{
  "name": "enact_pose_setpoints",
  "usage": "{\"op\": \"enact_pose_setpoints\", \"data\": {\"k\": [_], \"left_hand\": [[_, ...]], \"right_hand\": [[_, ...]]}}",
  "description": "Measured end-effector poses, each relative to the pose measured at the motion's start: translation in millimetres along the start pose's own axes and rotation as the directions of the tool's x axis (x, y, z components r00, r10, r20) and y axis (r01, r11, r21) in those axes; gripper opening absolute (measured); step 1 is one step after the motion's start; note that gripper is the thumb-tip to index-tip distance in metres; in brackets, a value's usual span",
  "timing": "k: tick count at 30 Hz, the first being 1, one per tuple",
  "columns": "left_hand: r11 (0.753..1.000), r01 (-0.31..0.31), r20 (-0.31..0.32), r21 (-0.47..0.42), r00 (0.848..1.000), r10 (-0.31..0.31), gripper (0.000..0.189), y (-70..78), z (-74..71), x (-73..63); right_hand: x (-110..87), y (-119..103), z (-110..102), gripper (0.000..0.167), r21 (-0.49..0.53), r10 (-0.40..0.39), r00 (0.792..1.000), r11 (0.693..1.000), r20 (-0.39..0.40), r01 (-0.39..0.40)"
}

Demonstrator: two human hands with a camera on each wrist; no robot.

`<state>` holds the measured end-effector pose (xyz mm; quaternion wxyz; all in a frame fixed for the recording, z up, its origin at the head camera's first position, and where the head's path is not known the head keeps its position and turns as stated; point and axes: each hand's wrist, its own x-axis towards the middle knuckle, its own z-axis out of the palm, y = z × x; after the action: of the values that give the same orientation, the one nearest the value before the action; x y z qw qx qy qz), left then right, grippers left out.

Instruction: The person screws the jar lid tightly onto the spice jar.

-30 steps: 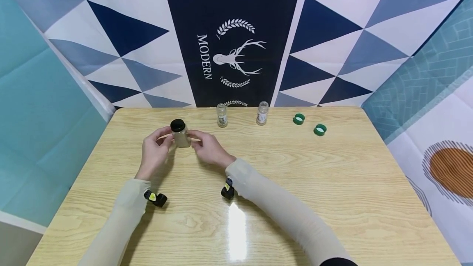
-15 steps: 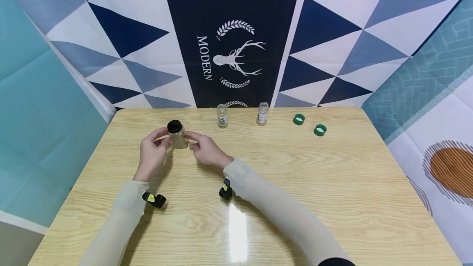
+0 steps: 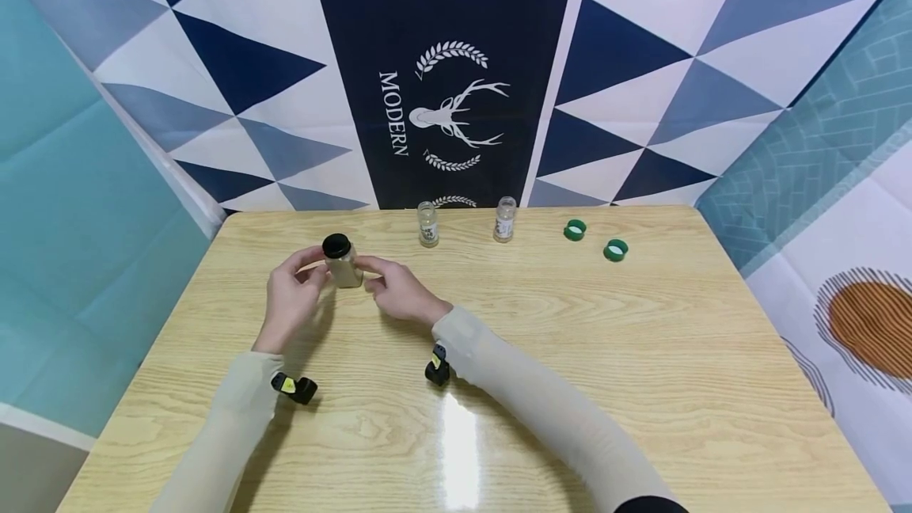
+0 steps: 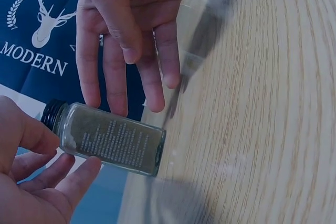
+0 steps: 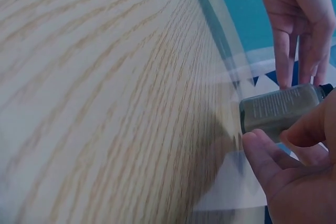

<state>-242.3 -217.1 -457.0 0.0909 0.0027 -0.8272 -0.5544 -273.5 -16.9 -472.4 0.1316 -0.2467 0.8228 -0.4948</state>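
A square glass spice jar (image 3: 347, 272) with a black lid (image 3: 336, 245) stands upright on the table's left back part. Grey-brown powder fills much of it, and small printed text covers the side in the left wrist view. My left hand (image 3: 294, 296) is at its left side, the fingertips touching the glass with the fingers loosely extended. From the other side, my right hand (image 3: 403, 292) reaches in, its extended index finger against the jar's upper right side. Neither hand wraps round the jar (image 5: 281, 109); it sits between the fingertips of both.
Two small clear glass bottles (image 3: 427, 226) with labels and no caps stand near the back edge. To their right lie two green caps (image 3: 575, 229). A patterned cloth (image 3: 456, 85) rises behind the wooden table (image 3: 570, 355).
The jar has shifted slightly left and a little nearer to me, with both hands moving along beside it. Over the last half second it has hardly moved. Bottles and caps stayed put.
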Motion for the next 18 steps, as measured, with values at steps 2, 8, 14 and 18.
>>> {"op": "enact_pose_setpoints", "data": {"k": [2,8,14,18], "left_hand": [[1.000,0.005,-0.004,0.008,1.000,-0.004,0.035,-0.7,0.7,0.6],[1.000,0.013,-0.013,0.009,1.000,-0.013,0.035,-2.3,1.0,0.5],[1.000,0.023,-0.091,0.004,0.996,-0.023,0.037,3.5,1.1,-3.1],[1.000,-0.014,-0.154,0.012,0.988,0.015,0.039,10.8,2.0,-9.3]], "right_hand": [[0.1,0,1,0.054,-0.006,0.000,1.000,1.000,0.002,0.000],[0.9,0,3,0.054,-0.024,0.005,1.000,1.000,0.009,-0.005],[-2.4,3,1,0.053,-0.072,-0.009,1.000,0.997,0.006,0.009],[-7.1,6,-3,0.054,-0.084,-0.009,1.000,0.996,0.009,0.009]]}}
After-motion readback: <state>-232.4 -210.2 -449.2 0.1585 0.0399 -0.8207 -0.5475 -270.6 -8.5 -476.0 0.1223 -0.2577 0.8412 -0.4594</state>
